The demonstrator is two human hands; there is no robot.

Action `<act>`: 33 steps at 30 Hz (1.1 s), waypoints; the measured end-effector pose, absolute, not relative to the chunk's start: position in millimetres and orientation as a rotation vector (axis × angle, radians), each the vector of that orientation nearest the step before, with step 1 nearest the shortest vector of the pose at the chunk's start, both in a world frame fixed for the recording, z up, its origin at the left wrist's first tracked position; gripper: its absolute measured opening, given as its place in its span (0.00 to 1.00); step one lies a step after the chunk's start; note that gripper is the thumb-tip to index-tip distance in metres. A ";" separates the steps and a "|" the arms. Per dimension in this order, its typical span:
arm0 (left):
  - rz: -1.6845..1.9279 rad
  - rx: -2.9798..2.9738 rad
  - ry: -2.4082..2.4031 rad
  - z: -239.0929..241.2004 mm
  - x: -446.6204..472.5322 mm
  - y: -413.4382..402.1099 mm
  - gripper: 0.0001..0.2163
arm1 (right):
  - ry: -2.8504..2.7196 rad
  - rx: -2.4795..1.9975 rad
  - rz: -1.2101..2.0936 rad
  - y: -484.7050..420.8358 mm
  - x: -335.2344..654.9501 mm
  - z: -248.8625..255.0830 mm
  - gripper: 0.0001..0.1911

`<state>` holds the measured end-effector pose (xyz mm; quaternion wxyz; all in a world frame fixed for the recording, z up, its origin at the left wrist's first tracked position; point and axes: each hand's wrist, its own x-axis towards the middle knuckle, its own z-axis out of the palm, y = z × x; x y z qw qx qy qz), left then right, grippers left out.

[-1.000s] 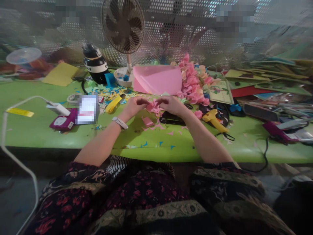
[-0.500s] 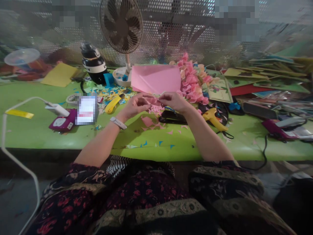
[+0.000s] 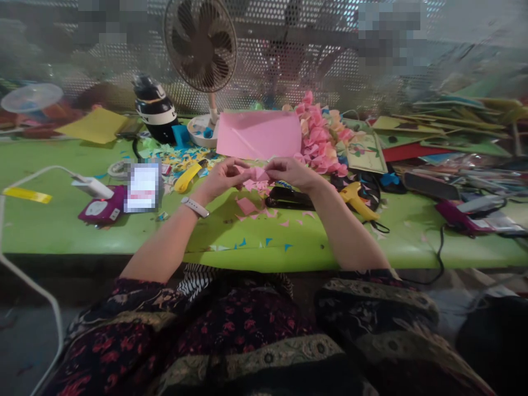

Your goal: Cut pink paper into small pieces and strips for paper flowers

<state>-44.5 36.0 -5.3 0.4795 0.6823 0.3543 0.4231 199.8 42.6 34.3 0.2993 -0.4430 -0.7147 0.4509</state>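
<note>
Between my two hands is a small piece of pink paper (image 3: 258,174), pinched from both sides. My left hand (image 3: 223,179), with a pale watch on its wrist, grips the left edge between thumb and fingers. The opposite edge is in the closed fingertips of my right hand (image 3: 289,171). Pink paper scraps and a small pink square (image 3: 246,206) lie on the green table just below. A black stapler (image 3: 289,198) rests under my right wrist. Behind my hands lies a large pink paper sheet (image 3: 259,135), beside a heap of pink paper flowers (image 3: 319,137).
To the left are a yellow cutter (image 3: 187,177), a phone (image 3: 142,187), a purple box (image 3: 103,208) and a dark bottle (image 3: 157,113). A fan (image 3: 202,47) stands at the back. On the right are a yellow glue gun (image 3: 358,202) and stacked coloured cards (image 3: 445,121).
My hands stay close together, and the pink paper between them now shows more openly, stretched between both sets of fingertips. The whole view has shifted slightly.
</note>
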 end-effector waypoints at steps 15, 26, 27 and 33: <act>1.141 1.452 0.845 -5.2 -39.0 29.8 0.21 | -1.675 -1.196 1.327 39.8 187.6 28.1 0.07; 1.289 1.378 0.887 -6.3 -40.1 37.9 0.16 | -1.920 -1.659 0.393 25.8 307.3 83.6 0.12; 1.303 1.383 0.887 -6.8 -39.4 38.7 0.15 | -1.966 -1.825 0.254 15.7 321.6 82.8 0.12; 1.373 1.448 0.910 -11.6 -37.2 46.1 0.13 | -2.012 -2.667 -0.011 -38.0 367.8 43.7 0.21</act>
